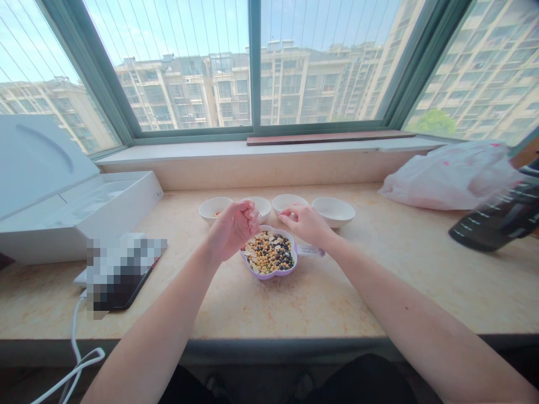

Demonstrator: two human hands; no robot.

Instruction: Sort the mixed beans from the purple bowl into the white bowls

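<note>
A purple-rimmed, scalloped dish [266, 275] holds mixed yellow, black and green beans and pale flat seeds. Over its far left edge is my left hand [238, 227], palm turned inward with fingers curled into a cup; what lies in them is hidden. My right hand [304, 221] hovers by the dish's far right side, thumb and fingertips pinched near the front of a white bowl [290, 199]. Anything in that pinch is too small to make out. Beyond the hands, several white bowls stand in a row. The leftmost bowl [205, 212] has a few reddish bits inside.
At the row's right end stands another white bowl [339, 219]. An opened white box [113, 205] and a blurred-out dark device with a white cable [74, 331] lie left. A plastic bag [446, 177] and a dark bottle [484, 224] are right. Windows rise behind the counter [379, 292].
</note>
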